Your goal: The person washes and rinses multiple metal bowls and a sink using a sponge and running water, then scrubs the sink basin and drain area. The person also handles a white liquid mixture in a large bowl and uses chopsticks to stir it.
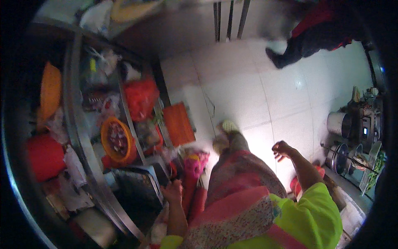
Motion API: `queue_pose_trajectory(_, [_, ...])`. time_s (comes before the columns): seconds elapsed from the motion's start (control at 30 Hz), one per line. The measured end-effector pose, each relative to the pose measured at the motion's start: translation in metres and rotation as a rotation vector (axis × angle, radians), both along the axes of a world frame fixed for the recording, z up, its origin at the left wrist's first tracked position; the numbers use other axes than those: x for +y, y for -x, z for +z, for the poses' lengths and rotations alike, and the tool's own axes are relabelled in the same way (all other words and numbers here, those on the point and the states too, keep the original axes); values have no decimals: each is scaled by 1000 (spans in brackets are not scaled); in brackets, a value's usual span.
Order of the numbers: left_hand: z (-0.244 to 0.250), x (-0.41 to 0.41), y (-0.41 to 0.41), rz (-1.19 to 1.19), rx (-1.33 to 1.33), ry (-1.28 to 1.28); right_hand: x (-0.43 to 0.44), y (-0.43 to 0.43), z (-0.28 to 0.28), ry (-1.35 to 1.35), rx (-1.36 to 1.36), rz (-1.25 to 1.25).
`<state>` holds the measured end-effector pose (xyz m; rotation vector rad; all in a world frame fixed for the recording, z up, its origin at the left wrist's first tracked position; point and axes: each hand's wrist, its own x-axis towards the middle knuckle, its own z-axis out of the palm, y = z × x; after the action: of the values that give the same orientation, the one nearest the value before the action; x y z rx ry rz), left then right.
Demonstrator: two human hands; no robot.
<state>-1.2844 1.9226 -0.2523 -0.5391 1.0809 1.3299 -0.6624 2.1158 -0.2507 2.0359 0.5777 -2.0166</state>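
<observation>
My left hand [173, 190] hangs low beside a steel shelf rack [93, 174], close to a dark, bag-like container [136, 183]. Blur hides whether its fingers touch or hold anything. Out over the lit tile floor [230, 90] is my right hand [282, 150], its fingers loosely curled and apart with nothing seen in them. On the rack, an orange basin [133, 155] contains pieces of food that I cannot identify. A red plastic bag [141, 99] sits farther along. Near my left hand there is a bright pink item [196, 163], perhaps a bag.
An orange-brown board or box [179, 124] stands on the floor by the rack. To the right are a steel pot [337, 124], stacked basins [337, 158] and a rack of green vegetables [376, 171]. Another person's leg [292, 51] shows at the upper right.
</observation>
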Motion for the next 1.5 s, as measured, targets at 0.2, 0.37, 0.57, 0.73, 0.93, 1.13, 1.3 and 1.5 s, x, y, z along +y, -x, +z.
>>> queue_pose_trajectory(0.2, [117,92,-12,-867,244,124,24,-11,181,-104,152,-51])
queue_pose_trajectory(0.37, [122,83,7,-841,102,109,-268,-74,164,-416,-118,-101])
queue_pose_trajectory(0.57, [65,105,-28,-1256,346,56,-379,-123,102,13,-387,633])
queue_pose_trajectory(0.73, [86,167,-79,-1634,634,-129,-364,-166,30,-209,-376,578])
queue_pose_trajectory(0.93, [171,155,-138,-810,-72,-187,-196,-165,96,-709,-39,-452])
queue_pose_trajectory(1.13, [123,96,-291,-1212,675,-53,-223,-243,44,-711,31,-119])
queue_pose_trajectory(1.3, [97,71,-398,-1730,1117,-5,-298,-363,-9,-345,-203,827])
queue_pose_trajectory(1.5, [84,151,-484,-2174,1239,-99,-206,-423,33,-827,-211,461])
